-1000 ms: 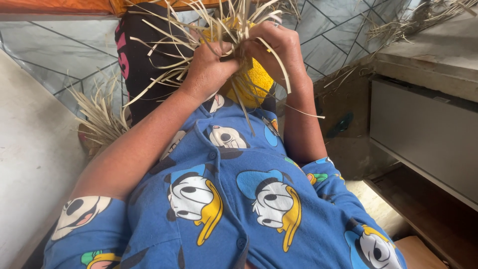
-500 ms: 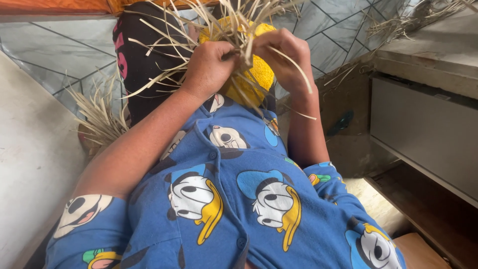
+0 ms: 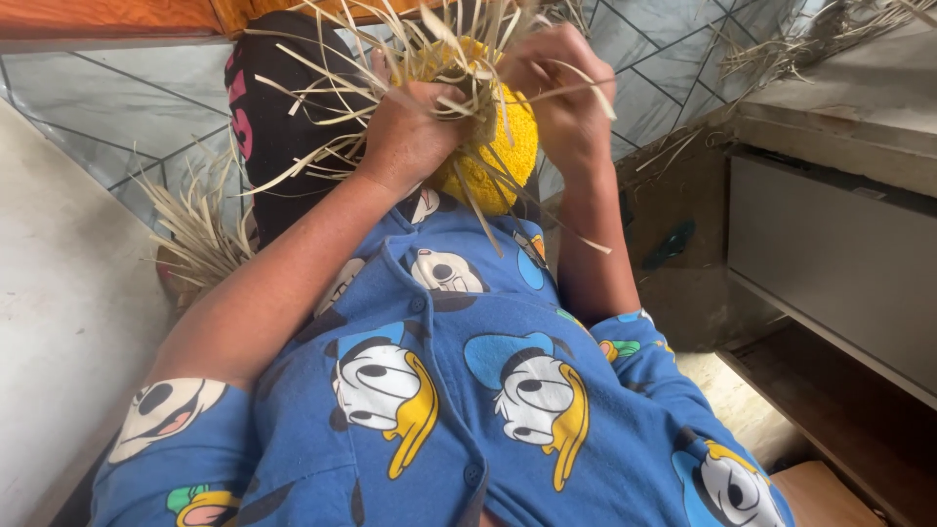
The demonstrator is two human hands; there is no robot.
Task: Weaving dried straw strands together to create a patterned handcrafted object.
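Both hands sit slightly higher than half a second ago, and the right hand has shifted up along the strips. One yellow piece, rounded and knobbly, is held in front of the chest, between the two hands. Pale straw strips, too many to count, fan out from it on all sides. Left hand: fingers curled and pressed together around the piece and strips. Right hand: fingertips pinch a few strips at the upper edge. One loose straw bundle lies lower left. Surroundings: grey tiled floor with dark joints, one pale slab at left, one grey cabinet at right. Blue cartoon-print shirt.
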